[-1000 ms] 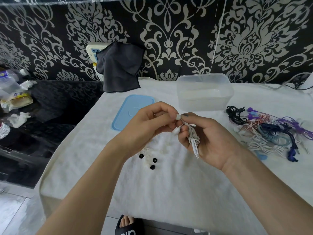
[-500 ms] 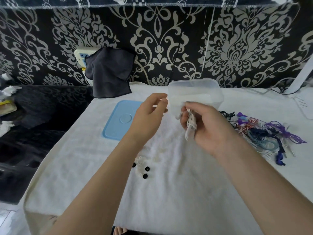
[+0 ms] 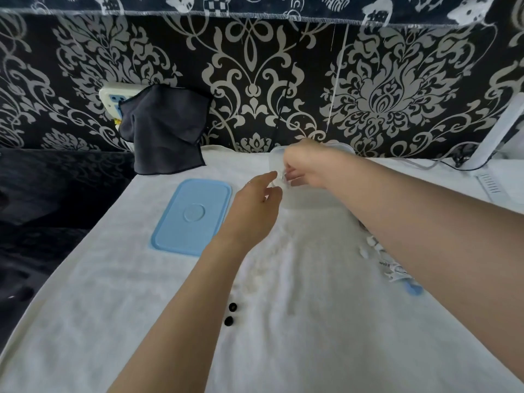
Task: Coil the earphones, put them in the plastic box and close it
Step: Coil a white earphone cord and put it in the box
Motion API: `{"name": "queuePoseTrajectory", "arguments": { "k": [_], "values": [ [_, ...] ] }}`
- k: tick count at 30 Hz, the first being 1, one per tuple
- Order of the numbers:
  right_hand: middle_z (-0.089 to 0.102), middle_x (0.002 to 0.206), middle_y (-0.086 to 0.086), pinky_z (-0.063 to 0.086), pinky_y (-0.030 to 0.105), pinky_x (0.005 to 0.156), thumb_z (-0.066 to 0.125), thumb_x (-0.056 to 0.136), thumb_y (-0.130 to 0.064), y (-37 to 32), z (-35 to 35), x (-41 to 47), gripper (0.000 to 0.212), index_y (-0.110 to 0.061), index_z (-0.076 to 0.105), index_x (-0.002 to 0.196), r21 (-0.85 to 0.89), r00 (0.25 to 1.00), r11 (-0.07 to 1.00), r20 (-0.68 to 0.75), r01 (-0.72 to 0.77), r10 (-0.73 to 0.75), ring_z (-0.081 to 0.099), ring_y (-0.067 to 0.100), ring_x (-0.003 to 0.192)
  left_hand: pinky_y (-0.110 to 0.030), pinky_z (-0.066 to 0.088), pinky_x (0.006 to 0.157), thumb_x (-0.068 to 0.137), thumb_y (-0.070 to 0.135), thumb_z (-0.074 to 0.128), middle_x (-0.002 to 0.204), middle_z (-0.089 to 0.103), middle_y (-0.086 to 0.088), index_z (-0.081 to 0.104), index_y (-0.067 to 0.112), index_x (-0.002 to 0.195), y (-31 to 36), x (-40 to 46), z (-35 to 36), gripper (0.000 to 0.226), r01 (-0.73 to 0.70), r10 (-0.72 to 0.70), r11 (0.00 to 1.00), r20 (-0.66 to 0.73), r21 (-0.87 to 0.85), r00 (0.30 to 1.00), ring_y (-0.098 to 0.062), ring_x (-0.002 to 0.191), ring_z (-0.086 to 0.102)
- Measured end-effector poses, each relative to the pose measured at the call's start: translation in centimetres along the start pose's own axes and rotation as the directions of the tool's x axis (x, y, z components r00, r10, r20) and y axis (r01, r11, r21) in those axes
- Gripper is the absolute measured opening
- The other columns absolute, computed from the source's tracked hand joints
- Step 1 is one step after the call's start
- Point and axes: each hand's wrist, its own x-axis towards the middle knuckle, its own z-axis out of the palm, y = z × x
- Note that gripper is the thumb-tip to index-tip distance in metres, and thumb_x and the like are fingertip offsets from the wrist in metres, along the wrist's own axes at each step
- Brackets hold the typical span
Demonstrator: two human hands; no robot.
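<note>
With your right hand (image 3: 304,168) pinching the coiled earphones (image 3: 281,177) over the plastic box (image 3: 309,198), lower them well inside before loosening that grip, left hand (image 3: 255,208) relaxed beside the box.

Home: damask wallpaper (image 3: 382,89), towel-covered table (image 3: 141,321)

We see the right hand (image 3: 307,165) over the clear plastic box (image 3: 309,198), pinching white earphones (image 3: 281,177); the left hand (image 3: 255,208) hovers beside it, relaxed; the blue lid (image 3: 192,215) lies on the white surface (image 3: 113,307).
</note>
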Motion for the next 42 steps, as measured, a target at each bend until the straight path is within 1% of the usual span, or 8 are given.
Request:
{"name": "queuePoseTrajectory", "arguments": {
  "k": [5, 10, 12, 17, 22, 26, 30, 42],
  "values": [
    [0.036, 0.07, 0.009, 0.044, 0.018, 0.061, 0.034, 0.095, 0.004, 0.1, 0.2, -0.5, 0.024, -0.009, 0.042, 0.076, -0.054, 0.995, 0.998, 0.093, -0.032, 0.036, 0.036, 0.017, 0.057, -0.024, 0.045, 0.09, 0.106, 0.019, 0.046, 0.139, 0.06, -0.017, 0.044, 0.02, 0.153, 0.0, 0.0, 0.1, 0.047, -0.011, 0.012, 1.0, -0.016, 0.018, 1.0, -0.029, 0.122, 0.06],
    [0.038, 0.075, 0.006, 0.036, 0.028, 0.069, 0.037, 0.094, 0.001, 0.4, -0.2, -0.6, 0.02, -0.011, 0.047, 0.081, -0.323, 0.993, 0.946, 0.116, 0.034, 0.003, 0.036, 0.017, 0.066, -0.015, 0.036, 0.091, 0.106, 0.023, 0.049, 0.151, 0.052, 0.003, 0.038, 0.022, 0.156, 0.0, -0.2, 0.1, 0.051, -0.034, 0.034, 0.997, 0.002, 0.067, 0.999, -0.007, 0.122, 0.053],
    [0.041, 0.072, 0.007, 0.046, 0.026, 0.067, 0.036, 0.093, 0.001, 0.4, -0.3, -0.7, 0.021, -0.009, 0.048, 0.079, -0.292, 0.992, 0.954, 0.124, 0.065, -0.03, 0.04, 0.018, 0.06, -0.017, 0.036, 0.095, 0.106, 0.023, 0.05, 0.153, 0.047, 0.006, 0.037, 0.022, 0.156, -0.2, -0.2, 0.2, 0.052, -0.046, 0.045, 0.996, 0.017, 0.073, 0.999, -0.007, 0.131, 0.05],
    [0.065, 0.116, 0.02, 0.056, 0.049, 0.092, 0.043, 0.088, 0.002, 0.7, -3.8, -3.1, 0.037, 0.002, 0.063, 0.12, -0.314, 0.954, 0.913, -0.062, 0.259, -0.292, 0.065, 0.035, 0.106, -0.024, 0.04, 0.094, 0.103, 0.021, 0.057, 0.155, 0.035, -0.002, 0.032, 0.027, 0.157, -0.4, -0.8, 0.7, 0.06, -0.113, 0.117, 0.982, -0.017, 0.151, 0.993, -0.011, 0.114, 0.052],
    [0.065, 0.102, 0.002, 0.053, 0.034, 0.077, 0.057, 0.088, -0.007, 7.0, -8.1, -7.7, 0.025, -0.016, 0.065, 0.11, -0.36, 0.849, 0.858, -0.246, 0.367, -0.467, 0.064, 0.021, 0.091, -0.039, 0.052, 0.084, 0.096, 0.014, 0.061, 0.126, 0.045, -0.008, 0.05, 0.016, 0.134, 0.5, -2.6, 1.4, 0.04, -0.187, 0.235, 0.95, -0.174, 0.252, 0.957, -0.025, 0.091, 0.06],
    [0.067, 0.099, 0.003, 0.048, 0.033, 0.075, 0.062, 0.083, -0.01, 14.1, -7.7, -8.8, 0.021, -0.017, 0.066, 0.103, -0.597, 0.874, 0.761, -0.194, 0.255, -0.445, 0.062, 0.027, 0.093, -0.022, 0.044, 0.066, 0.096, 0.021, 0.062, 0.108, 0.052, 0.0, 0.053, 0.02, 0.119, 0.4, -4.2, 2.3, 0.025, -0.208, 0.212, 0.938, 0.016, 0.277, 0.977, -0.013, 0.079, 0.057],
    [0.063, 0.107, 0.012, 0.047, 0.036, 0.078, 0.068, 0.084, -0.014, 17.4, -7.5, -8.5, 0.025, -0.014, 0.063, 0.108, -0.757, 0.87, 0.62, -0.145, 0.209, -0.47, 0.058, 0.037, 0.104, -0.027, 0.045, 0.074, 0.097, 0.029, 0.063, 0.108, 0.055, 0.0, 0.054, 0.022, 0.12, 0.0, -5.4, 3.7, 0.026, -0.235, 0.169, 0.9, 0.203, 0.367, 0.965, -0.013, 0.08, 0.057],
    [0.067, 0.1, 0.003, 0.054, 0.038, 0.08, 0.057, 0.086, -0.012, 17.5, -8.9, -9.9, 0.016, -0.021, 0.063, 0.097, -0.773, 0.924, 0.601, -0.052, 0.204, -0.38, 0.061, 0.029, 0.1, -0.028, 0.046, 0.076, 0.099, 0.033, 0.059, 0.113, 0.056, 0.0, 0.053, 0.022, 0.127, -0.6, -6.6, 3.7, 0.03, -0.213, 0.094, 0.873, 0.278, 0.44, 0.956, -0.016, 0.089, 0.059]
  ]
}}
